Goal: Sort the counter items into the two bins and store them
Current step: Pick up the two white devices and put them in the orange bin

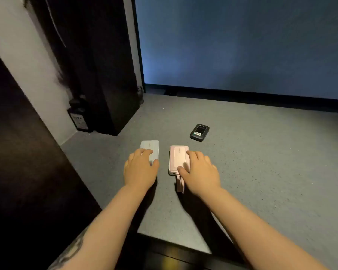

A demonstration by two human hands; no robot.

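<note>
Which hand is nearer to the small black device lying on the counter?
Right. The right hand rests on the pink power bank, just short of the black device. The left hand covers the white power bank, farther left.

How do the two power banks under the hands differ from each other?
The white power bank is pale grey-white; the pink power bank is pink. The pink one looks thicker and has a strap trailing toward the person; the white one shows none. The left hand rests on the white one, the right hand on the pink. Both lie flat on the counter.
</note>
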